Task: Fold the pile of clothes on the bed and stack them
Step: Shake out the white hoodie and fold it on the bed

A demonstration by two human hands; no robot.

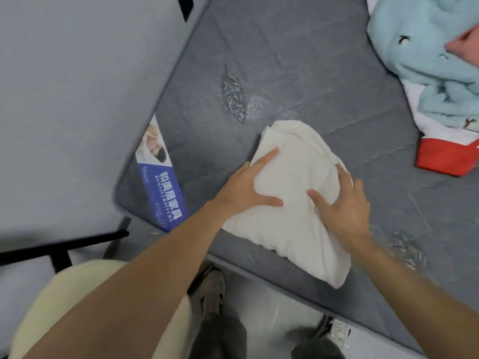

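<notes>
A folded white garment [293,177] lies on the grey mattress [298,60] near its front edge. My left hand [248,185] rests flat on the garment's left side, fingers spread and straight. On its right side my right hand [342,206] presses down, with the fingertips over the garment's right edge. A pile of unfolded clothes sits at the far right: a light blue fleece piece [425,60], something pink [464,45], and a white garment with a red hem [443,156].
A blue printed label [163,182] hangs on the mattress's left corner. Grey floor lies to the left, with a black frame bar [62,247] low left. My shoes [212,291] stand at the bed's front edge.
</notes>
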